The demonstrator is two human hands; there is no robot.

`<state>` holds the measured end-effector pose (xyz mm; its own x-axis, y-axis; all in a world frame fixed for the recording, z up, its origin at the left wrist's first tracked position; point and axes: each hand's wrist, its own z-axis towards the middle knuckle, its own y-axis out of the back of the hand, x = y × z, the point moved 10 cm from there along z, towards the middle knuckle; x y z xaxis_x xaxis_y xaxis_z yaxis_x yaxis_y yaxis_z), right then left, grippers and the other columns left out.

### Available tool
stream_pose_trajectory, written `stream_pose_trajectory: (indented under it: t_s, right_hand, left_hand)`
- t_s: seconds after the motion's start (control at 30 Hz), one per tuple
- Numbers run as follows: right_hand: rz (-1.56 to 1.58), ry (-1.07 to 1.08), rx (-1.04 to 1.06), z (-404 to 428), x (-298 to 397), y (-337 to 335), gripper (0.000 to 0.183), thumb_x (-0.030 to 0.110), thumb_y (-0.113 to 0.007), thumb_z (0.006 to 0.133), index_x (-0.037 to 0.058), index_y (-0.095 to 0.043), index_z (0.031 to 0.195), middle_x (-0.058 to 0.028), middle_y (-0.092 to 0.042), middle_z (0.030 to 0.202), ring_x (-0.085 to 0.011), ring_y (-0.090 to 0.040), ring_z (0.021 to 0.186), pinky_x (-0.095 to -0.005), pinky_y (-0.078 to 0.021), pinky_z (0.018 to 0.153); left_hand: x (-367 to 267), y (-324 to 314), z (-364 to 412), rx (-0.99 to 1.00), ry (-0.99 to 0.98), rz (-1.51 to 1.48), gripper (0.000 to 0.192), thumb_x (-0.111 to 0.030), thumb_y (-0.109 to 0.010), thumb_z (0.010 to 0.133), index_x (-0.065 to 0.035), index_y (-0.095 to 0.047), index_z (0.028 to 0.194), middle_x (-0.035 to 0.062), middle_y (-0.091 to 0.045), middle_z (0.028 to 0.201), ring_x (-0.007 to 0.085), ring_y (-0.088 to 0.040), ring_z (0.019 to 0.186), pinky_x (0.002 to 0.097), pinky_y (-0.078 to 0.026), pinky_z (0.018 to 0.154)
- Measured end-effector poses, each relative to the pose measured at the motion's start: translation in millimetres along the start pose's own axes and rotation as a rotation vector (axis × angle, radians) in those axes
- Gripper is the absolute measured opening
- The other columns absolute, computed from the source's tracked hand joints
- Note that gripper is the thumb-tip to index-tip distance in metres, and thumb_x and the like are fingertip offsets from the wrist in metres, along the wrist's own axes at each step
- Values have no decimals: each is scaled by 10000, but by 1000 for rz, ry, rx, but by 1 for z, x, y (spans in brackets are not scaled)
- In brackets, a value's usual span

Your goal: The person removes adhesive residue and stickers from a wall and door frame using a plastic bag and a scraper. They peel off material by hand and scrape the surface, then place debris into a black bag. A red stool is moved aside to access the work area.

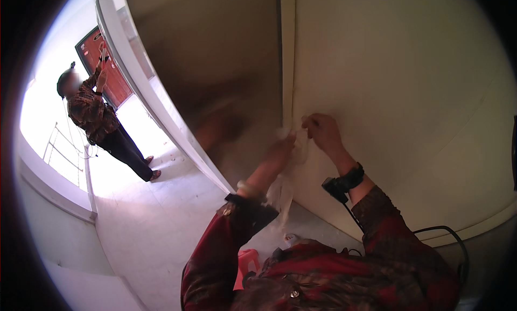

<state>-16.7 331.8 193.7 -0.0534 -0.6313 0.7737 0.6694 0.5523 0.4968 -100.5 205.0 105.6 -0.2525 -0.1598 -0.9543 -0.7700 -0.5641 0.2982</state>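
My left hand [278,153] is raised before a pale vertical trim strip [287,69], its fingers closed on a thin translucent film [299,147]. Part of that film dangles below the wrist. Just to the right, my right hand [323,133] pinches the film's other side near the beige wall panel [387,109]. Motion blur hides the exact fingertips and where the film ends. A dark glossy panel [226,61] left of the trim carries a blurred reflection of my arm.
A red plastic stool [245,266] is on the tiled floor [153,226] below my left arm. Beyond a pale panel edge [169,113] at left, another person [93,109] stands facing a reddish-brown door [107,69]. A black cable [444,229] loops beside my right arm.
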Motion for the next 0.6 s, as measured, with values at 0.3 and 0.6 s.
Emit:
stream_pose_trajectory:
  t_s: [0.3,0.6]
  right_hand:
    - [52,67,86,20,-2,-12,220,198,-555,863,-1,-634,810,-112,-620,655,-167,-584,579,-319,-470,577]
    - [782,-526,148,67,-76,-73,321,393,-557,896,76,-604,899,-24,-599,778,-126,-543,633,-273,-453,570]
  left_hand:
    - [-42,-7,80,-133,-405,1003,246,-236,-542,828,-58,-620,980,151,-634,955,350,-596,896,463,-449,793]
    - [-57,11,63,-83,-403,1241,263,-196,-592,791,-60,-625,1014,157,-635,906,324,-605,860,442,-461,761]
